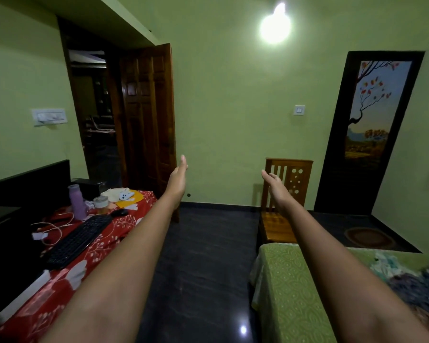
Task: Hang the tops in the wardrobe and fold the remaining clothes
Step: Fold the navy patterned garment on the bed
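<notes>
Beside the green-covered bed point(290, 288), dark floor point(203, 256) meets green walls. 2 empty hands, left hand point(178, 180) and right hand point(276, 185), reach forward, fingers straight; clothes point(416, 283) lie on the bed, well behind them.

Red-clothed table point(124, 233) with keyboard point(78, 240), mouse point(119, 212), purple bottle point(76, 201); green bed point(290, 288) with clothes point(416, 285)

Green walls point(233, 107) and dark glossy floor point(203, 256); a lit bulb point(275, 29) overhead. Open wooden door point(148, 115) at left — a painted door point(374, 125) at right, a wooden chair point(282, 201) between them, beside the bed point(290, 293).
</notes>
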`<control>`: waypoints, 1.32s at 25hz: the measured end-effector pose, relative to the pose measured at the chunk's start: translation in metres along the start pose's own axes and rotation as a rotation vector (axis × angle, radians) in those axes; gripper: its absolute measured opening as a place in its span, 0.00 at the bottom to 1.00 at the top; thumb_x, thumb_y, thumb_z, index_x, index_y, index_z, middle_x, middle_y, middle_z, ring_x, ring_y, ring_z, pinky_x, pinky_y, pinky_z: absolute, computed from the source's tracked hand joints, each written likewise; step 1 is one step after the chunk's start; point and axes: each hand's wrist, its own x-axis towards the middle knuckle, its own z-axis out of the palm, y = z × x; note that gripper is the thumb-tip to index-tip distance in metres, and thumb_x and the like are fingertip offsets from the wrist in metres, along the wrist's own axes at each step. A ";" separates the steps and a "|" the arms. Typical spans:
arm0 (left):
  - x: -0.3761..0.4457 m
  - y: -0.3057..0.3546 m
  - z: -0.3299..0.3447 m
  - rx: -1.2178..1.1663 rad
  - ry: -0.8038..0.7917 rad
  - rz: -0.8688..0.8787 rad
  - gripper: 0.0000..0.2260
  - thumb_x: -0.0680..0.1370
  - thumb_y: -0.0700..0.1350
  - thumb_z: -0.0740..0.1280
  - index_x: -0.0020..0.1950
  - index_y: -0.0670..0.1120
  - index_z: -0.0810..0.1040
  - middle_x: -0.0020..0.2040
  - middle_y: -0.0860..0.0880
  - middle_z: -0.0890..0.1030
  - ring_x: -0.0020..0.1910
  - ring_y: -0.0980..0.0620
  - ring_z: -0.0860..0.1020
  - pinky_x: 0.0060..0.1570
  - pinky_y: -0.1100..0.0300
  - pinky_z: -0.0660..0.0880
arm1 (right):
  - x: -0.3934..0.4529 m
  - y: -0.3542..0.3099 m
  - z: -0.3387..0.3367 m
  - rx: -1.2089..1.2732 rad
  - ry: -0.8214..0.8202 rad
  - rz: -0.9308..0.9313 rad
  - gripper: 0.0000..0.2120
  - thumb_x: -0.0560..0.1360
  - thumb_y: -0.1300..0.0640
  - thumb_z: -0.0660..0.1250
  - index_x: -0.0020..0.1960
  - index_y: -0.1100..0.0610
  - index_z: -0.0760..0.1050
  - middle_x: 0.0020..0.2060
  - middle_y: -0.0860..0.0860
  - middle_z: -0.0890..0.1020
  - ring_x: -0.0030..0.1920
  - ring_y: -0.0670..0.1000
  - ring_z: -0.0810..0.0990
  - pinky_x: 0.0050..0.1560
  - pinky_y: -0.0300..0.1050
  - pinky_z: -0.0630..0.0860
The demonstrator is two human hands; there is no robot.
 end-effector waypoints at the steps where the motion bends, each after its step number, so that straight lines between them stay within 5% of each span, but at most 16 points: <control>1: 0.030 -0.005 0.004 -0.010 -0.007 0.014 0.32 0.79 0.65 0.47 0.77 0.47 0.58 0.76 0.48 0.62 0.75 0.47 0.59 0.74 0.44 0.56 | 0.029 0.003 0.004 -0.008 0.003 -0.002 0.35 0.77 0.37 0.57 0.78 0.52 0.51 0.76 0.55 0.58 0.75 0.58 0.57 0.71 0.57 0.57; 8: 0.246 0.016 0.043 -0.001 -0.080 0.118 0.31 0.80 0.64 0.47 0.77 0.47 0.57 0.76 0.49 0.62 0.75 0.47 0.60 0.73 0.46 0.59 | 0.233 -0.027 0.007 0.060 0.091 -0.073 0.36 0.75 0.33 0.57 0.77 0.47 0.51 0.76 0.54 0.57 0.75 0.57 0.57 0.72 0.58 0.56; 20: 0.518 -0.055 0.194 -0.046 -0.203 0.104 0.29 0.81 0.63 0.49 0.77 0.48 0.59 0.75 0.51 0.63 0.75 0.50 0.60 0.73 0.50 0.59 | 0.521 0.030 -0.062 0.043 0.178 -0.065 0.37 0.76 0.34 0.57 0.78 0.49 0.51 0.76 0.54 0.56 0.75 0.58 0.55 0.71 0.58 0.55; 28: 0.654 -0.076 0.380 -0.114 -0.431 0.108 0.31 0.79 0.65 0.50 0.76 0.48 0.60 0.75 0.51 0.64 0.75 0.49 0.60 0.74 0.46 0.57 | 0.634 0.077 -0.197 0.022 0.381 0.011 0.39 0.74 0.33 0.59 0.78 0.46 0.49 0.77 0.53 0.53 0.76 0.58 0.53 0.73 0.58 0.53; 33: 0.692 -0.074 0.538 -0.201 -0.714 0.106 0.30 0.80 0.64 0.49 0.76 0.47 0.60 0.75 0.48 0.64 0.75 0.46 0.60 0.74 0.44 0.56 | 0.626 0.095 -0.303 0.021 0.727 0.044 0.36 0.78 0.39 0.58 0.78 0.51 0.47 0.77 0.50 0.54 0.77 0.53 0.53 0.73 0.51 0.51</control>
